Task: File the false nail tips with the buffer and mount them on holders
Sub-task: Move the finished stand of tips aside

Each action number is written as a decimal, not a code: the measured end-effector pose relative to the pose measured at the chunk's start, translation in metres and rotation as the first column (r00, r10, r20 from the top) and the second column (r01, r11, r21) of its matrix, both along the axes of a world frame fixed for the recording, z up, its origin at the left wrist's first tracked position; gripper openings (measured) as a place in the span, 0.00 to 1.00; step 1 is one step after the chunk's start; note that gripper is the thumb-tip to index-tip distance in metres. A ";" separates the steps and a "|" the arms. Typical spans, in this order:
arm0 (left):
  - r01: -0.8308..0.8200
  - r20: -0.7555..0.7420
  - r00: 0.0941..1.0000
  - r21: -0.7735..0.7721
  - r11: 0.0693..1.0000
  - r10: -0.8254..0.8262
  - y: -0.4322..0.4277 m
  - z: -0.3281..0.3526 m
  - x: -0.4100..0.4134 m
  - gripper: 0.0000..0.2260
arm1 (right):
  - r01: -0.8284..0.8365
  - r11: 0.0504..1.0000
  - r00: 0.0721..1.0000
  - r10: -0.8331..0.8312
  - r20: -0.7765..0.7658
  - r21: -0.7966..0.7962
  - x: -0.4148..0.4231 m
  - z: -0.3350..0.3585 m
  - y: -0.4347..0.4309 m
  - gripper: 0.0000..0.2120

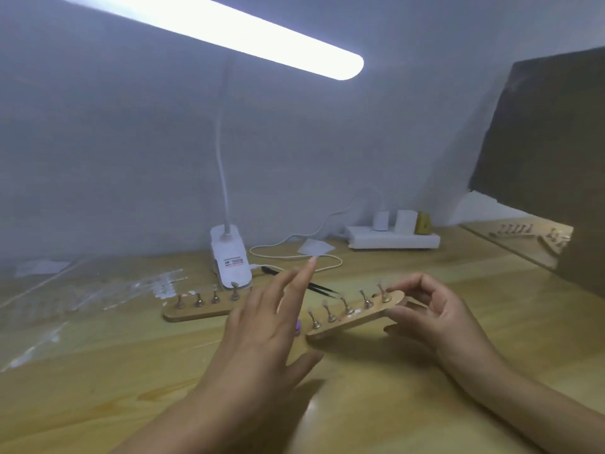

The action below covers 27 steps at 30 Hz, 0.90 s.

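Observation:
My right hand (429,312) grips the right end of a wooden holder strip (360,317), lifted at a slant above the table; several small metal holders with clear nail tips stand on it. My left hand (265,326) hovers over the strip's left end, fingers straight and spread, holding nothing. A bit of a purple thing (297,326), perhaps the buffer, peeks out beside the left palm. A second wooden holder strip (199,311) with several metal holders lies on the table behind the left hand.
A white clip lamp (230,260) stands behind the strips, its lit bar overhead. Black tweezers (319,287) lie near it. Clear bags of nail tips (98,290) cover the left. A white power strip (393,239) sits at the back, a dark board (543,165) at right.

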<state>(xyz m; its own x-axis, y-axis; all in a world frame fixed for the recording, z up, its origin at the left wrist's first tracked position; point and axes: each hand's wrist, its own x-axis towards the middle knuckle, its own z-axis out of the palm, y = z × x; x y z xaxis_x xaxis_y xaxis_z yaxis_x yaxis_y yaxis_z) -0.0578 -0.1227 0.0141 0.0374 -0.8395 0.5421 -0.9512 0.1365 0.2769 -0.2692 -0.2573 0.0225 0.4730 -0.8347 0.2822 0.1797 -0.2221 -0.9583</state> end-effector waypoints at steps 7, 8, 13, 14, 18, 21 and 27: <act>0.047 0.055 0.998 -0.061 0.997 -0.043 -0.016 0.006 -0.017 0.46 | -0.034 0.998 0.996 0.038 0.079 -0.043 0.003 -0.005 -0.018 0.33; 0.059 0.109 0.993 -0.064 0.996 -0.052 -0.018 0.008 -0.020 0.48 | -0.039 0.997 0.995 0.045 0.086 -0.072 0.000 -0.003 -0.020 0.29; 0.188 0.440 0.889 -0.105 0.977 -0.124 -0.041 0.008 -0.041 0.46 | 0.018 0.961 0.999 -0.006 0.044 -0.274 -0.019 0.020 -0.039 0.12; 0.187 0.461 0.879 -0.103 0.977 -0.120 -0.047 0.006 -0.044 0.45 | 0.058 0.947 0.998 -0.052 0.029 -0.316 -0.027 0.025 -0.045 0.10; 0.170 0.439 0.893 -0.127 0.977 -0.098 -0.068 0.002 -0.052 0.31 | 0.227 0.747 0.879 -0.433 -0.199 -0.625 -0.071 0.036 -0.080 0.13; 0.144 0.343 0.935 -0.123 0.982 -0.094 -0.074 -0.003 -0.051 0.28 | 0.142 0.565 0.637 -0.680 -0.362 -0.812 -0.101 0.039 -0.111 0.17; 0.147 0.265 0.962 -0.286 0.947 -0.069 -0.072 -0.013 -0.050 0.18 | -0.138 0.594 0.084 -0.790 -0.607 -0.792 -0.133 0.032 -0.165 0.06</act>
<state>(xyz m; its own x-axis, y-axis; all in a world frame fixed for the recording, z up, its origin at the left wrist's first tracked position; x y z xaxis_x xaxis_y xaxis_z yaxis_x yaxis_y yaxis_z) -0.1081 -0.1951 0.0009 -0.2127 -0.6276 0.7489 -0.9587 0.2822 -0.0359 -0.4026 -0.4224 0.0542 0.4332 -0.8273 0.3577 -0.9000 -0.4181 0.1230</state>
